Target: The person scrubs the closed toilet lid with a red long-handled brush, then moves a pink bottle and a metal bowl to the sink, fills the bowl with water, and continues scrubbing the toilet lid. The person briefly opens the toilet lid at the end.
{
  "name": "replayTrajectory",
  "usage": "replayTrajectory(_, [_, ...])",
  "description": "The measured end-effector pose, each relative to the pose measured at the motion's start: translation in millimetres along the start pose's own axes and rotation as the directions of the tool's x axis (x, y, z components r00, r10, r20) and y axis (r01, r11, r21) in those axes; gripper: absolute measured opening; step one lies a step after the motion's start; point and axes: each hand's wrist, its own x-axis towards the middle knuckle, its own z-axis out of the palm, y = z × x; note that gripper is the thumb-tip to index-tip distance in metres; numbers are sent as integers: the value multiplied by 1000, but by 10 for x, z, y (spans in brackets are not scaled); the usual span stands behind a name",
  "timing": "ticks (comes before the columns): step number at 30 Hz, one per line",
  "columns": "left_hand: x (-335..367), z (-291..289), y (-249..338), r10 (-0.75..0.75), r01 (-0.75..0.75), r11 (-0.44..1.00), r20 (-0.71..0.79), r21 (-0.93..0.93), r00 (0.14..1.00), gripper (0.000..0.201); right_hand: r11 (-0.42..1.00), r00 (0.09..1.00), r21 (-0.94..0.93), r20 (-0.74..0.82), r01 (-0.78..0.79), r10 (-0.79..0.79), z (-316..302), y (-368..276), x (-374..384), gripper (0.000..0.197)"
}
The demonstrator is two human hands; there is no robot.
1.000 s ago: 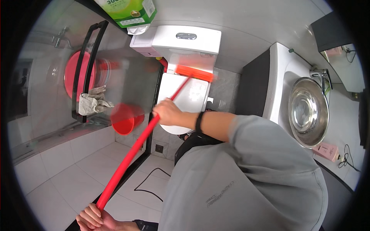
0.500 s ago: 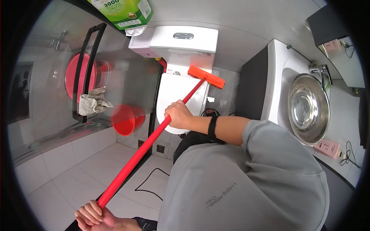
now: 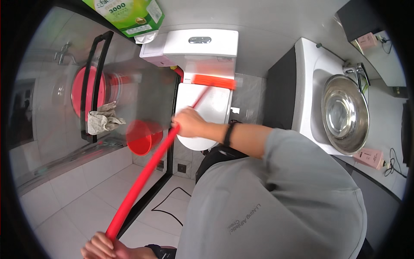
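A long-handled floor brush runs slantwise from the lower left, with a thick red handle (image 3: 140, 183) and an orange head (image 3: 215, 82). My left hand (image 3: 102, 247) is wrapped round the handle's near end. Further up, my right hand (image 3: 189, 122) grips the same handle, its forearm reaching in from the right. The brush head, blurred by motion, is over the back of the white toilet lid (image 3: 214, 114), just in front of the tank (image 3: 220, 49). Whether the bristles touch the lid, I cannot tell.
Left, a glass panel has a black handle (image 3: 102, 60) with a grey cloth (image 3: 105, 119) on it. A red bucket (image 3: 145, 140) and pink basin (image 3: 79, 93) stand beyond. A steel basin (image 3: 343, 114) sits in the sink at right. A black cable (image 3: 166, 211) crosses the floor.
The brush head has moved left across the toilet, from beyond the lid's right side to its back edge. My right hand has shifted left and slightly up with the handle.
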Motion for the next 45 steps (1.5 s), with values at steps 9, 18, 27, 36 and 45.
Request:
replayTrajectory(9, [-98,-22,-40,69,-22,979,-226,202,972,43,992,992,38,38,121,-122,330,85,391,13])
replayTrajectory(18, [46,-109,-10,52,-54,998,77,34,996,41,993,986,55,-130,108,-100,164,-30,220,18])
replayTrajectory(27, [-72,-61,-56,72,-39,989,-244,139,967,44,993,991,30,-80,114,-111,337,67,304,10])
replayTrajectory(36, [91,-131,-14,126,-125,967,10,221,992,42,991,993,67,23,112,-114,333,-114,730,21])
replayTrajectory(45, [452,-559,-2,1,-41,996,423,85,906,34,986,989,-77,-16,-150,149,-329,-161,-31,16])
